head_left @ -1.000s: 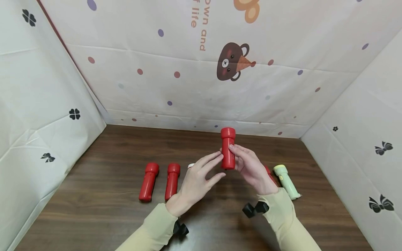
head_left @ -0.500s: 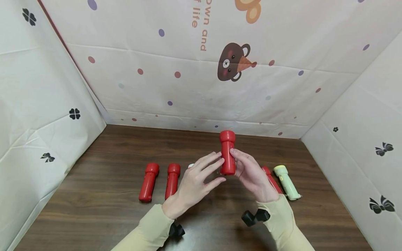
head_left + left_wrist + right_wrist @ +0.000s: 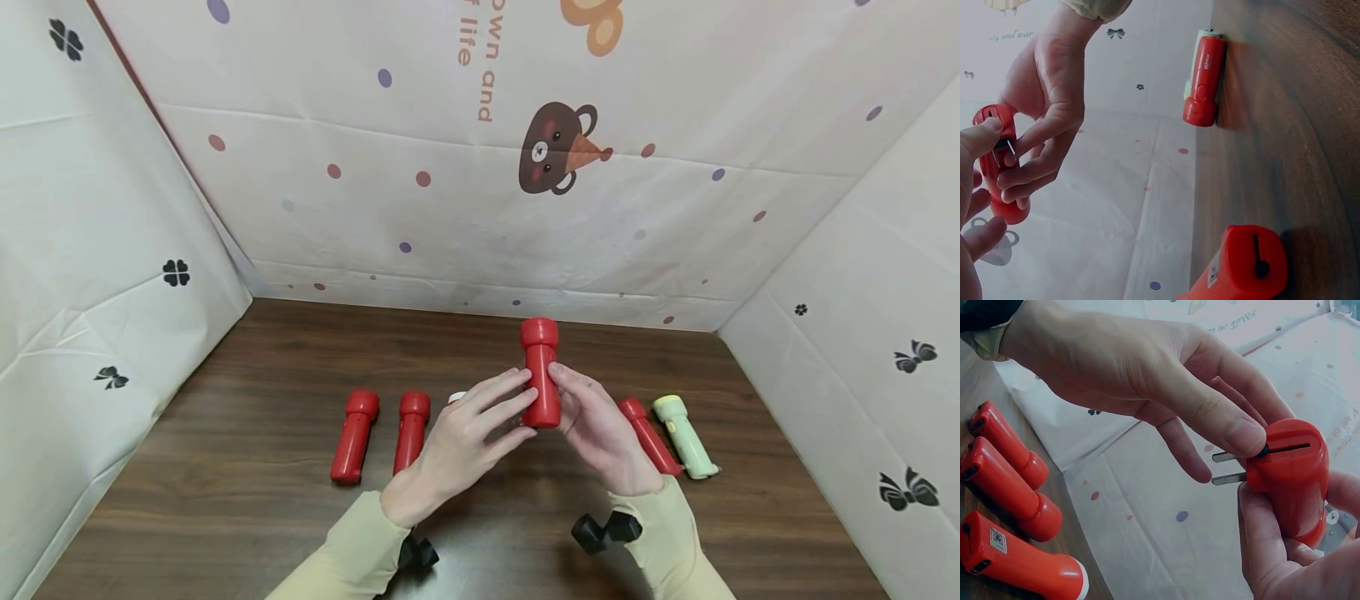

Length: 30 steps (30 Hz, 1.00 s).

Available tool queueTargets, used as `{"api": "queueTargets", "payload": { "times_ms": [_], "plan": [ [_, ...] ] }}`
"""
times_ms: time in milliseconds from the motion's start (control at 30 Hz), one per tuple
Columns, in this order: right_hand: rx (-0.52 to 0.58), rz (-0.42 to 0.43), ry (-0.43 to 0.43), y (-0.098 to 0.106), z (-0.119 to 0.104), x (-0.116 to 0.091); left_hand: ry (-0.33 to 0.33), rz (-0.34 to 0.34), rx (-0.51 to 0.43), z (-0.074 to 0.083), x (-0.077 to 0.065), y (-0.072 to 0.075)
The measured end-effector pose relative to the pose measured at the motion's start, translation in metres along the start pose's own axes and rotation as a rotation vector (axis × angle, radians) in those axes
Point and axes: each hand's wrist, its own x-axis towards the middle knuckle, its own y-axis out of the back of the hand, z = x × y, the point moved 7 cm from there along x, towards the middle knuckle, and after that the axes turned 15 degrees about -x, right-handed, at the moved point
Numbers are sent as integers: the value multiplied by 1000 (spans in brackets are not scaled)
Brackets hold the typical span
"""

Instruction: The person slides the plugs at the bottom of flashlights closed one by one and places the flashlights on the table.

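Note:
My right hand (image 3: 600, 425) grips a red flashlight (image 3: 542, 387) above the table, its head pointing away from me. In the right wrist view, two metal plug prongs (image 3: 1229, 479) stick out from the side of its base, beside a slot with a small black slider (image 3: 1265, 450). The thumb of my left hand (image 3: 459, 433) presses at that slider, while its other fingers reach loosely along the flashlight's left side. The left wrist view shows the prongs between the two hands, with the right fingers wrapped along the flashlight body (image 3: 1015, 211).
Two red flashlights, one outer (image 3: 356, 437) and one inner (image 3: 412, 429), lie left on the brown table (image 3: 262, 517). A white-rimmed red flashlight (image 3: 1029, 559) is mostly hidden behind my left hand in the head view. To the right lie a red flashlight (image 3: 651, 439) and a pale green flashlight (image 3: 686, 437).
Both hands and the held flashlight have come slightly lower and nearer to me, drifting a little left. More of the red flashlight on the right now shows. The grip looks the same.

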Motion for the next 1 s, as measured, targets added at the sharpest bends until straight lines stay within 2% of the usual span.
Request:
{"api": "queueTargets", "payload": {
  "times_ms": [133, 367, 633, 833, 1000],
  "plan": [
    [5, -21, 14, -3, 0, 0, -20, -5, -10, 1, 1, 3],
    [-66, -23, 13, -1, 2, 1, -32, -46, -7, 0, 1, 5],
    [-35, -106, 95, -4, 0, 3, 17, -90, -39, -1, 2, 6],
    [-2, -107, 96, -5, 1, 3, 51, -112, -39, -1, 4, 7],
    [9, -109, 93, -6, 2, 3, 40, -114, -24, 1, 4, 9]
  ]
}}
